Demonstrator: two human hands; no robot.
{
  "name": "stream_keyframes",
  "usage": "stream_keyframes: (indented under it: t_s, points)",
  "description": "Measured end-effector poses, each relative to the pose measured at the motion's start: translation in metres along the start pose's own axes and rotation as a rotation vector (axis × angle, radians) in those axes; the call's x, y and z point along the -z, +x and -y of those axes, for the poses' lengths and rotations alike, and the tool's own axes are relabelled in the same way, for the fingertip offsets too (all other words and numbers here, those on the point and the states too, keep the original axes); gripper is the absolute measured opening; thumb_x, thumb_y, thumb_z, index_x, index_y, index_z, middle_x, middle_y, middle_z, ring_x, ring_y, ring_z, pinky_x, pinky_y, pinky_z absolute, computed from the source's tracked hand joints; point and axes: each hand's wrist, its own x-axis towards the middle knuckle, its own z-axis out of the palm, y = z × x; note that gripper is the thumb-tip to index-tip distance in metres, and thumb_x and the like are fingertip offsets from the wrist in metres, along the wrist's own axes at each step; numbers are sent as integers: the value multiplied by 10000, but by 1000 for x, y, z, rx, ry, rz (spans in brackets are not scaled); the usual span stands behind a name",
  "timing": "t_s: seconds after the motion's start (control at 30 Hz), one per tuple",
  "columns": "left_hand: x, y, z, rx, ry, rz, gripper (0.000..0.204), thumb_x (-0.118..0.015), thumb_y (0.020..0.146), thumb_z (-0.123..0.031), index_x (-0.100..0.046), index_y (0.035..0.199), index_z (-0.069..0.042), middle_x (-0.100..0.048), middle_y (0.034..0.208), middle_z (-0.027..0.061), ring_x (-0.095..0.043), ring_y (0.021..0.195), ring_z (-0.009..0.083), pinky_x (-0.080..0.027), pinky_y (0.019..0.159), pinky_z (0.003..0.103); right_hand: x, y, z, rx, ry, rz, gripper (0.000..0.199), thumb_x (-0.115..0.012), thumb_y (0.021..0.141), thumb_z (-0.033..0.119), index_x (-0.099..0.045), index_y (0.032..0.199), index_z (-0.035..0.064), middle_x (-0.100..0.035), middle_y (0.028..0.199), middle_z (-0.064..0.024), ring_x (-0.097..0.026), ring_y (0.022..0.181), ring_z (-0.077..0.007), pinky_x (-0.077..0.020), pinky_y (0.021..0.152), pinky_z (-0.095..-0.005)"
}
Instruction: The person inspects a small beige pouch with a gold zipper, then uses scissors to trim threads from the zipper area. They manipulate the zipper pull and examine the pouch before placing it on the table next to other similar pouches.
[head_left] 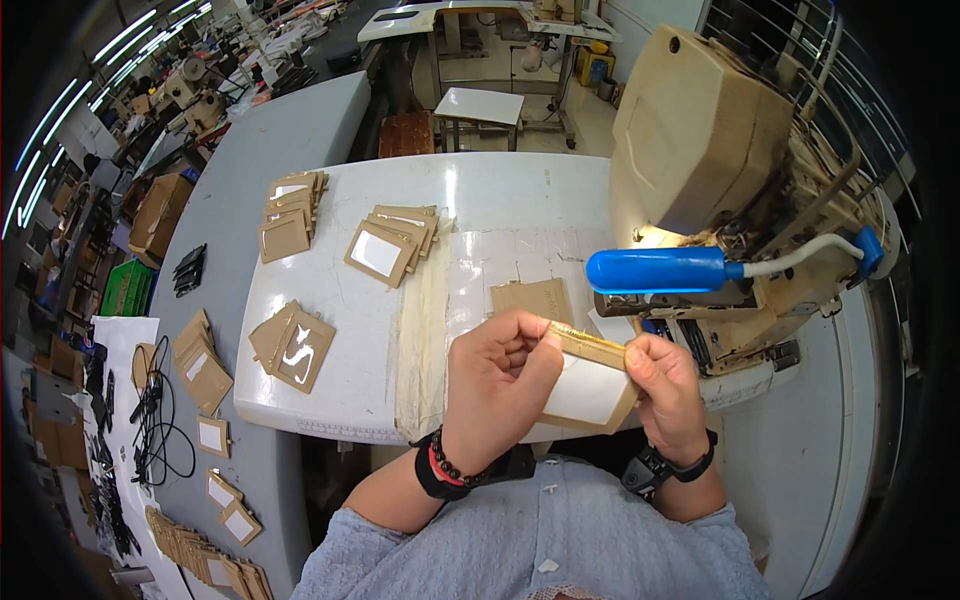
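White table [500, 200] | both hands grip tan frame [590, 385], long axis left-right

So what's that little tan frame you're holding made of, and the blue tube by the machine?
The tan frame in the left hand and right hand looks like thin leather or leather-like sheet: matte brown rim around a pale glossy window, probably clear plastic. The blue tube looks like smooth moulded plastic, with a soft sheen.
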Motion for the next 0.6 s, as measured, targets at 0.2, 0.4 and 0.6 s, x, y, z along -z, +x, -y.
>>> stream_keyframes:
  t_s: [0.2, 0.4, 0.6]
  points:
    - [5, 3, 5, 2, -37, -16, 88, -580, 908, -2, -647, 909, 57, -685, 818, 42, -609, 706, 38, -475, 615, 192, 0, -3, 0, 0, 2, 5, 196, -599, 1003, 185, -629, 915, 13, -653, 842, -1, -549, 741, -20, -436, 679, -185]
    - [7, 2, 5, 38, -73, 11, 124, -571, 914, -13, -660, 950, 66, -694, 829, 54, -607, 707, 42, -466, 613, 192, 1, -2, 1, -11, 10, 4, 204, -599, 1003, 194, -633, 927, 8, -664, 858, -10, -560, 754, -25, -450, 699, -191]
    - [7, 1, 2, 44, -56, 21, 135, -572, 929, -15, -657, 981, 77, -708, 862, 84, -635, 742, 62, -497, 648, 204, 1, -3, -1, -20, 13, 0, 205, -600, 1003, 197, -635, 930, 9, -663, 856, -9, -558, 750, -24, -450, 697, -190]
